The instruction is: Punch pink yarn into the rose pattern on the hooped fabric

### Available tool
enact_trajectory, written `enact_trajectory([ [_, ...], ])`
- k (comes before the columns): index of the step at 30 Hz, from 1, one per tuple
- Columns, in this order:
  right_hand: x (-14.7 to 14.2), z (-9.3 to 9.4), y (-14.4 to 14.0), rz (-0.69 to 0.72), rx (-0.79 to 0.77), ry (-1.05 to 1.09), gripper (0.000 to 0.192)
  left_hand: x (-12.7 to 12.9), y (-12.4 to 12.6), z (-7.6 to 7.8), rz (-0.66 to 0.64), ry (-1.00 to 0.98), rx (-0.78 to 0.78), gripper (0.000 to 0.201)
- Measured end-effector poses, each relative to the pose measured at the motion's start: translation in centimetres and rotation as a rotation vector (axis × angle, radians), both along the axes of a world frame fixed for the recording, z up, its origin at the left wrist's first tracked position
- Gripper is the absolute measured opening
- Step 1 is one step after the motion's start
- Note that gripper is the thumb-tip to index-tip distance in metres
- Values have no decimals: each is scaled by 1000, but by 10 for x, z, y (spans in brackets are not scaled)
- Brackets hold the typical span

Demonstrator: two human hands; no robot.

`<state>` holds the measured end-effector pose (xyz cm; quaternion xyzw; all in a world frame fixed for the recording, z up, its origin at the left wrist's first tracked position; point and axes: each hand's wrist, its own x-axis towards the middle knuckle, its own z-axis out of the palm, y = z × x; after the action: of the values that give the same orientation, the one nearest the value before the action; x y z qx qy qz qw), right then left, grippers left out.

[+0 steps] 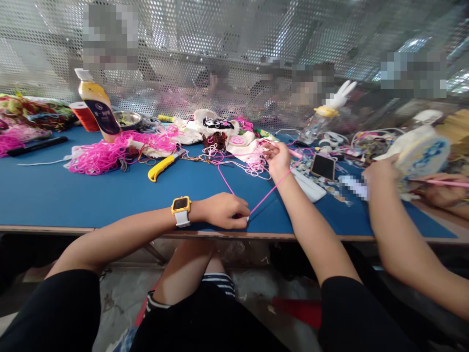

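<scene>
At the near edge of the blue table (54, 195), our left hand (223, 210) is closed in a pinch on one end of a pink cord (267, 194), pressing it close to the tabletop. The cord runs taut, up and to the right, to our right hand (276, 157), whose fingers are closed around its far end, beside a white cloth with a pink patch (240, 143) and a loose tangle of pale thread (252, 166).

We judge the main risk to be slipping: the cord is thin and stretched, so a weaker pinch at either end would let it spring back into the tangle, where we could hardly pick it out again. A second strand loops from the left hand toward the far pile, and pulling harder could drag that pile or knot the strands.

To the right, a co-worker's hand (381, 172) holds an embroidery hoop (421, 152) close by; an elbow swing there could knock our right arm. The phone (322, 166) lies just past our right wrist, and the yellow knife (163, 167) sits to the left of the cord, well apart.
</scene>
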<state>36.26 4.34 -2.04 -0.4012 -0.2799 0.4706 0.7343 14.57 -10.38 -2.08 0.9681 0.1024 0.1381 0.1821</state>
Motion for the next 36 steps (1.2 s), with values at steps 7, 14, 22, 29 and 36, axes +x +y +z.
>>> enact_trajectory([
  [7,-1,0,0,-1,7,3,23,-1,0,-1,-9,-10,-33,25],
  [14,-1,-1,1,-3,5,0,20,-1,-1,-1,-3,8,-44,25],
  [22,0,-2,0,-3,5,-18,19,-1,-2,0,-10,3,-44,24],
  [29,0,-1,0,-9,-5,-21,18,-1,-3,1,-22,29,-32,26],
  [36,0,-1,0,-4,2,-6,21,-1,-3,2,-24,48,-11,26],
])
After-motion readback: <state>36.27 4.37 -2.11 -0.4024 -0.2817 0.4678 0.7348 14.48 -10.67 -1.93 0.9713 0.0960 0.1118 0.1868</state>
